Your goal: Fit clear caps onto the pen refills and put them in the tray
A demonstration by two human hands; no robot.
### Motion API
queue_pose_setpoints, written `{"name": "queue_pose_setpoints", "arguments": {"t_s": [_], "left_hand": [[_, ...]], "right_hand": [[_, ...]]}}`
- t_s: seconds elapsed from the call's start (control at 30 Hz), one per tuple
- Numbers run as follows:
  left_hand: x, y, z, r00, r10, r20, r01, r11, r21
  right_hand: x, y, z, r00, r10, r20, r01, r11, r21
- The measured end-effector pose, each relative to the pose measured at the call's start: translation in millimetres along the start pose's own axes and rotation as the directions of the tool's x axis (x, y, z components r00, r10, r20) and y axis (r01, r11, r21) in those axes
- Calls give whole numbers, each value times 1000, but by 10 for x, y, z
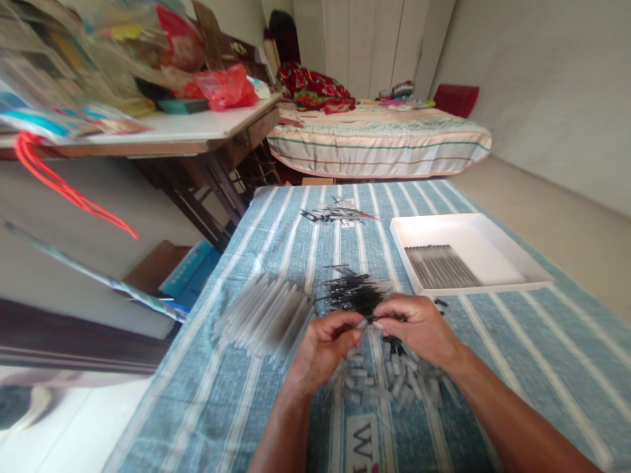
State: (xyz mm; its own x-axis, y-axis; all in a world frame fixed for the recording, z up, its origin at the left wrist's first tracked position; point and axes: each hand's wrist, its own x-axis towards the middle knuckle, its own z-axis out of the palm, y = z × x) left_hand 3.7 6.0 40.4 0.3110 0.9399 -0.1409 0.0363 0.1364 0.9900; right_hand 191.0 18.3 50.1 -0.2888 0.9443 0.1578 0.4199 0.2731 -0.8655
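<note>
My left hand (331, 338) pinches a small translucent cap (363, 324) between thumb and fingertips. Close against it, my right hand (419, 325) is closed on a thin black piece (373, 319), mostly hidden by the fingers. Just beyond the fingertips lies a heap of thin black sticks (352, 289). Left of my left hand is a pile of frosted translucent tubes (269, 312), side by side. Many short clear caps (407, 384) are scattered below my hands, with some small black parts (394, 346) among them.
A shallow white box (497, 253) at the right holds a row of thin dark-tipped sticks (441, 266). More loose thin pieces (340, 213) lie at the far end of the striped cloth (207, 387). A cluttered side table (197, 131) stands left, and a bed (379, 141) beyond.
</note>
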Motion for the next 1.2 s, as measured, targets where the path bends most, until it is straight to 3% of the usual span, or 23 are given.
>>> {"name": "queue_pose_setpoints", "arguments": {"t_s": [0.13,0.33,0.43,0.6,0.7,0.9,1.2], "left_hand": [[8,-20,3,1000,-9,-23,9,1000,26],[28,-51,-23,967,-55,-248,48,998,-34],[41,-48,-35,946,-41,-323,29,999,-42],[59,-43,-42,928,-45,-371,27,998,-54],[63,-50,-49,924,-50,-380,32,998,-52],[73,-78,-71,923,-46,-383,30,998,-48],[42,-47,-178,887,-2,-462,-59,991,-119]], "right_hand": [[2,18,5,1000,-15,14,15,999,-29],[24,116,45,996,60,66,-40,964,-263],[47,128,113,986,67,153,16,874,-486],[96,17,284,920,200,338,149,619,-771],[121,-51,386,884,249,395,212,538,-816],[186,-91,487,882,248,400,228,516,-825],[250,-151,325,892,233,386,236,488,-840]]}}
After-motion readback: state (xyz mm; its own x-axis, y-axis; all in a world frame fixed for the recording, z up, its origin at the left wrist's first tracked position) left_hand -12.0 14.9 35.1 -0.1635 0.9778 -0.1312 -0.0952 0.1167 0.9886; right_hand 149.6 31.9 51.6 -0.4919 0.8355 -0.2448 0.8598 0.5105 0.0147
